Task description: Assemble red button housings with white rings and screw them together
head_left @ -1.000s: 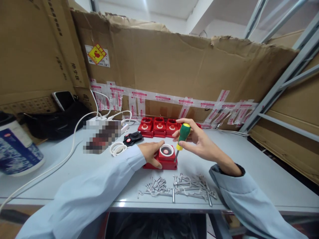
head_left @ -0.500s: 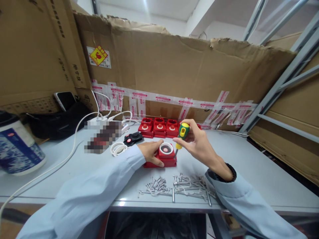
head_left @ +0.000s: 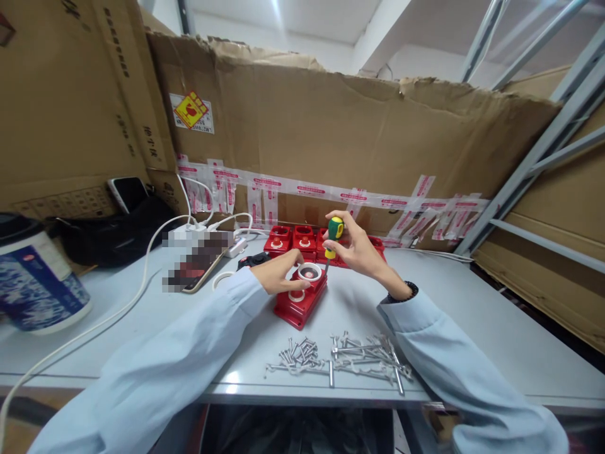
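A red box-shaped unit (head_left: 300, 301) with a white ring on top lies on the grey table (head_left: 449, 302), turned at an angle. My left hand (head_left: 278, 272) grips its far left side, fingers curled over the top edge. My right hand (head_left: 355, 247) is closed round a green and yellow screwdriver (head_left: 333, 237), held upright with its tip down at the unit's far right corner. A pile of loose screws (head_left: 340, 356) lies in front of the unit, near the table's front edge.
A row of similar red units (head_left: 302, 239) stands at the back against a cardboard wall (head_left: 359, 132). A black device (head_left: 258, 258), white cables (head_left: 142, 265), a black bag (head_left: 113, 230) and a blue-white tub (head_left: 35, 284) are on the left. Metal shelving (head_left: 534, 157) rises at right.
The red unit has been turned and now sits at an angle. Both hands and the screwdriver have shifted away from me and a little left, with the tip at the unit's far corner.
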`<state>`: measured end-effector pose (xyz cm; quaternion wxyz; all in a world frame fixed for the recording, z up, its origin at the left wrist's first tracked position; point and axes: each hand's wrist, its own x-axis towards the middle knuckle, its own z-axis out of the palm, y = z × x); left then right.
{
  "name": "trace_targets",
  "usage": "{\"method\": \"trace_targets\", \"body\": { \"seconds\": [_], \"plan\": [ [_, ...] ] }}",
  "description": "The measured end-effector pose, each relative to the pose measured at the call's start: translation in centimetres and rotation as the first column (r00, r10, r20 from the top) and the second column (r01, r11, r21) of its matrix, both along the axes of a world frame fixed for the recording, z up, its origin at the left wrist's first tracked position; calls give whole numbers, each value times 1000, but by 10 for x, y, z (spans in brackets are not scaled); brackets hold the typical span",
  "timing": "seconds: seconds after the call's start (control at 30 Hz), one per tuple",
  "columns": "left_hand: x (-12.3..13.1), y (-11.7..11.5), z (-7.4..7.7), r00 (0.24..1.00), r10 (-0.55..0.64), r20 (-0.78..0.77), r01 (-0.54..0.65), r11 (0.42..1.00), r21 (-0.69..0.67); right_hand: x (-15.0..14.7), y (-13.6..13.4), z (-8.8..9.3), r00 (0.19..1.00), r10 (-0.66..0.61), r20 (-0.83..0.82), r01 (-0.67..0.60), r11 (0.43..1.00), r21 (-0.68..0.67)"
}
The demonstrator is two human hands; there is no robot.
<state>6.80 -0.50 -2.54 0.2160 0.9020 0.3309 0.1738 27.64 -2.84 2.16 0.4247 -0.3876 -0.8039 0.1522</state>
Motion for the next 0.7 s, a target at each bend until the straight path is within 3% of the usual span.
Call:
{"method": "trace_targets", "body": {
  "seconds": [0.1,0.2,0.47,0.6,0.7],
  "plan": [
    [3,5,-5,990,-98,101,105,993,-61,-1,9,0,998,40,-40,-41,999,-8],
    [4,9,-10,984,-141,107,154,980,-123,3,13,0,995,56,-79,-58,998,-29],
    [5,16,-21,994,-99,45,98,995,27,18,22,-5,973,88,-216,-114,987,-114],
    [4,16,-23,991,-134,27,133,991,28,20,32,13,933,42,-358,-96,986,-135],
    [5,17,-25,991,-124,46,124,992,5,19,20,29,893,-25,-450,-28,994,-109]
  ]
}}
